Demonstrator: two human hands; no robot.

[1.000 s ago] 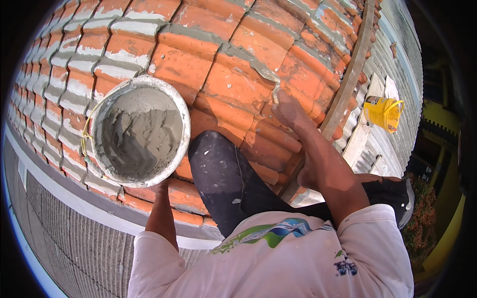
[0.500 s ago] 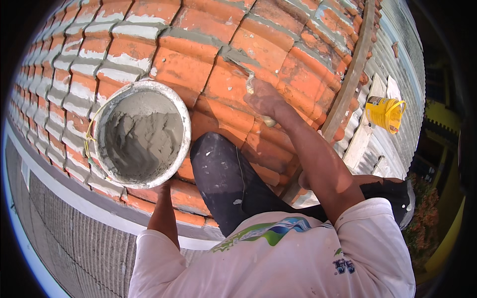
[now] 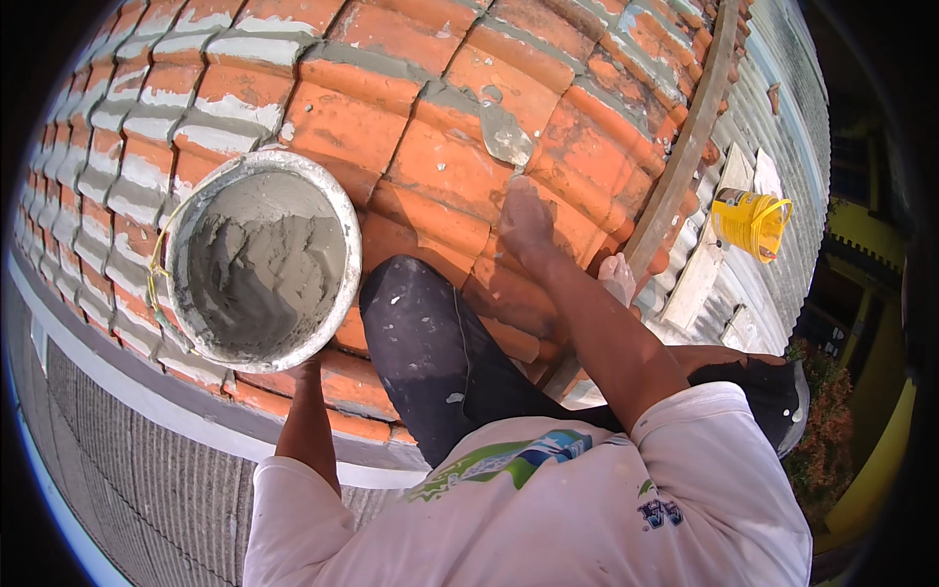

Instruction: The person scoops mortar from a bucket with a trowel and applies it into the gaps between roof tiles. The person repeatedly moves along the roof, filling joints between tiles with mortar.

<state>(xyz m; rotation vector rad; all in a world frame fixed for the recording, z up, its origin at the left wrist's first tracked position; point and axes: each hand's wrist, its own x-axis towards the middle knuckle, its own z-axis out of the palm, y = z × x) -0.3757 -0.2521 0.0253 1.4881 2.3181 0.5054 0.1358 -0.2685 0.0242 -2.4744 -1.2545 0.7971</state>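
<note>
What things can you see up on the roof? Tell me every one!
bucket: one, whitish, left
wet cement: one batch, grey, inside the bucket
trowel: one, grey blade, over the tiles
roof tiles: many, orange with grey and white smears, middle and left
wooden beam: one, brown, along the tiles' right side
pail: one, yellow, right
boards: a few, pale, near the pail
corrugated sheeting: two areas, grey, right and lower left
plant: reddish, far right
shirt: one, white, bottom
trousers: one pair, dark, bottom middle
foot: at least one, bare, by the beam
left hand: one, bare, bucket's near edge, mostly hidden
right hand: one, bare, holding the trowel
</note>
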